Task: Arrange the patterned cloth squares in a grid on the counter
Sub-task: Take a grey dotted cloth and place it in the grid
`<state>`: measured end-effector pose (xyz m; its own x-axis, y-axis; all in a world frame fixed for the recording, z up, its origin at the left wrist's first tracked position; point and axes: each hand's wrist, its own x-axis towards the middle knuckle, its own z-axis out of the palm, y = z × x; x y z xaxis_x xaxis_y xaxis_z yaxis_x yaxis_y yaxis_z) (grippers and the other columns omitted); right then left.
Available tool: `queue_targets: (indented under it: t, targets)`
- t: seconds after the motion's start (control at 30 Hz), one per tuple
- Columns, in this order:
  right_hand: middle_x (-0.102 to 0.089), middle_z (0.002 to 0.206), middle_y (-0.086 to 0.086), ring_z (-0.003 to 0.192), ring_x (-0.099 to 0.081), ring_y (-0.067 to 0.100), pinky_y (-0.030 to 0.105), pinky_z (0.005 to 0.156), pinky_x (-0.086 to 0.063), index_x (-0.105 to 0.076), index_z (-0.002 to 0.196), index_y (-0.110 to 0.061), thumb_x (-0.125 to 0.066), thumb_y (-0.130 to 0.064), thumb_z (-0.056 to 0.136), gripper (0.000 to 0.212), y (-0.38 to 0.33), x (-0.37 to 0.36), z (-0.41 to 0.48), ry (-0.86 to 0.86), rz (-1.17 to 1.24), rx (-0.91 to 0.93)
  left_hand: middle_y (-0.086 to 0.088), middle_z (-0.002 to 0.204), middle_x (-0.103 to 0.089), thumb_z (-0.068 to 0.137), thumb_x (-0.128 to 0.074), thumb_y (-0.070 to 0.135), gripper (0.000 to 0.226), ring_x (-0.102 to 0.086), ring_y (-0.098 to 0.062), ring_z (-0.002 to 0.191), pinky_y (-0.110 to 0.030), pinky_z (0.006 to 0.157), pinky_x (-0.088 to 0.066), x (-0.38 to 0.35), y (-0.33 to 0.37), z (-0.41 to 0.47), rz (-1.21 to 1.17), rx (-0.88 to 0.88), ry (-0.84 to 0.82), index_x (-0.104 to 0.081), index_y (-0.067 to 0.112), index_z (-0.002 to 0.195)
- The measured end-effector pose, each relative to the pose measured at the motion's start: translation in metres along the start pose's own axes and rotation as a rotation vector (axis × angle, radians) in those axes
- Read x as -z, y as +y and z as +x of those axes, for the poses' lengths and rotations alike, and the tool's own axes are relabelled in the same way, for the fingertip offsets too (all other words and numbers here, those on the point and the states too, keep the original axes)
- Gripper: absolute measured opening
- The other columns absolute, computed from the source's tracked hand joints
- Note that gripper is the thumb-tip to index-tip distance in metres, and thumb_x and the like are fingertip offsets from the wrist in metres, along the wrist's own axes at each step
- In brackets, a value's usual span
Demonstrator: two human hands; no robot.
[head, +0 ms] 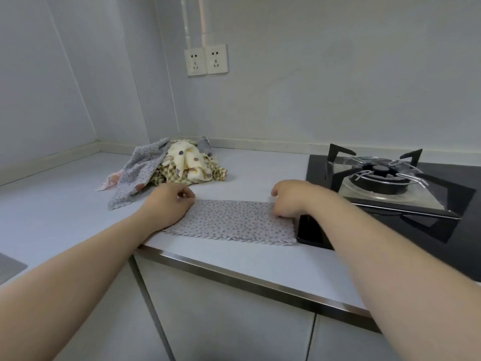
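Grey dotted cloth (231, 222) flat on counter (65, 204), just left of stove (390, 183), its right edge touching the stove's glass. Left hand (166, 204) pinches the cloth's corner far from the stove; right hand (289, 198), fingers curled, grips the corner next to the stove. Pile of cloths (177, 165) further left of the stove, by the wall.
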<state>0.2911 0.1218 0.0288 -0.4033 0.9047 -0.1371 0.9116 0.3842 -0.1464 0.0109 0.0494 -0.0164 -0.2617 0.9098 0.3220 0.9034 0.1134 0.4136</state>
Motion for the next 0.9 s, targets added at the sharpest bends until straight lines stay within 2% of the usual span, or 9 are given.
queue_targets:
  t: [0.07, 0.13, 0.23, 0.37, 0.5, 0.6, 0.73, 0.83, 0.9]
  targets:
    - [-0.068, 0.125, 0.009, 0.113, -0.066, 0.03, 0.043, 0.099, -0.054, -0.067, 0.123, -0.011, -0.067, -0.023, 0.084, 0.042, -0.003, 0.011, 0.013, -0.15, 0.029, 0.019, 0.003, 0.101, -0.066, 0.094, -0.065, 0.021, 0.005, -0.059, -0.018, 0.1, -0.033, 0.086, -0.048, -0.006, -0.005, 0.005, 0.01, -0.046, -0.004, -0.068, 0.02, 0.09]
    - [-0.075, 0.107, 0.008, 0.095, -0.072, 0.026, 0.038, 0.083, -0.057, -0.075, 0.103, -0.01, -0.071, -0.027, 0.072, 0.036, -0.003, 0.013, 0.023, -0.194, 0.062, 0.021, 0.002, 0.099, -0.065, 0.093, -0.064, 0.018, 0.007, -0.059, -0.02, 0.098, -0.034, 0.085, -0.049, -0.008, -0.009, 0.007, -0.002, -0.066, 0.0, -0.064, 0.019, 0.086]
    - [-0.064, 0.075, 0.001, 0.067, -0.053, 0.022, 0.031, 0.064, -0.04, -0.065, 0.072, -0.016, -0.068, -0.031, 0.07, 0.016, -0.001, 0.007, 0.027, -0.163, 0.105, 0.025, 0.003, 0.097, -0.064, 0.095, -0.062, 0.018, 0.01, -0.059, -0.017, 0.094, -0.033, 0.08, -0.049, -0.01, -0.011, 0.009, -0.033, -0.085, 0.011, -0.06, 0.021, 0.086]
    - [-0.063, 0.074, 0.001, 0.067, -0.053, 0.019, 0.03, 0.062, -0.04, -0.069, 0.079, -0.012, -0.069, -0.028, 0.077, 0.016, -0.002, 0.004, 0.017, -0.068, 0.171, 0.075, 0.008, 0.094, -0.063, 0.098, -0.06, 0.02, 0.008, -0.058, -0.007, 0.089, -0.021, 0.072, -0.045, -0.006, -0.006, 0.003, -0.137, -0.114, 0.036, -0.057, 0.025, 0.092]
    - [-0.058, 0.069, -0.004, 0.062, -0.047, 0.014, 0.027, 0.056, -0.037, -0.055, 0.073, -0.018, -0.07, -0.02, 0.08, 0.017, 0.006, -0.004, 0.009, 0.054, 0.317, 0.136, 0.007, 0.09, -0.061, 0.095, -0.067, 0.02, 0.012, -0.055, -0.004, 0.077, -0.011, 0.067, -0.042, 0.0, -0.005, -0.003, -0.261, -0.05, 0.065, -0.057, 0.026, 0.096]
    - [-0.055, 0.069, -0.007, 0.06, -0.044, 0.013, 0.03, 0.056, -0.035, -0.05, 0.081, -0.021, -0.07, -0.02, 0.082, 0.02, 0.013, -0.008, 0.007, 0.113, 0.381, 0.174, 0.004, 0.089, -0.063, 0.091, -0.073, 0.018, 0.017, -0.056, -0.009, 0.067, -0.023, 0.071, -0.046, 0.006, -0.004, -0.003, -0.357, 0.033, 0.07, -0.059, 0.026, 0.093]
    - [-0.054, 0.059, -0.007, 0.054, -0.046, 0.01, 0.031, 0.061, -0.037, -0.062, 0.094, -0.034, -0.074, -0.017, 0.085, 0.023, 0.019, -0.002, 0.003, 0.09, 0.644, 0.251, -0.005, 0.087, -0.067, 0.089, -0.075, 0.009, 0.015, -0.06, -0.02, 0.07, -0.037, 0.074, -0.05, 0.017, 0.006, -0.001, -0.528, 0.145, 0.084, -0.063, 0.018, 0.087]
    - [-0.07, 0.079, 0.011, 0.075, -0.058, 0.014, 0.033, 0.074, -0.045, -0.077, 0.093, -0.028, -0.07, -0.008, 0.087, 0.022, 0.012, 0.005, -0.004, 0.056, 0.794, 0.387, -0.009, 0.081, -0.066, 0.089, -0.067, -0.003, 0.021, -0.055, -0.023, 0.071, -0.034, 0.065, -0.048, 0.029, 0.021, 0.0, -0.604, 0.179, 0.114, -0.066, 0.015, 0.079]
    - [-0.071, 0.084, 0.016, 0.076, -0.058, 0.015, 0.031, 0.074, -0.047, -0.082, 0.088, -0.019, -0.067, -0.002, 0.084, 0.023, 0.008, 0.009, -0.009, 0.023, 0.875, 0.439, -0.008, 0.083, -0.07, 0.088, -0.063, -0.005, 0.025, -0.055, -0.019, 0.07, -0.027, 0.059, -0.045, 0.038, 0.03, -0.001, -0.595, 0.181, 0.124, -0.069, 0.015, 0.075]
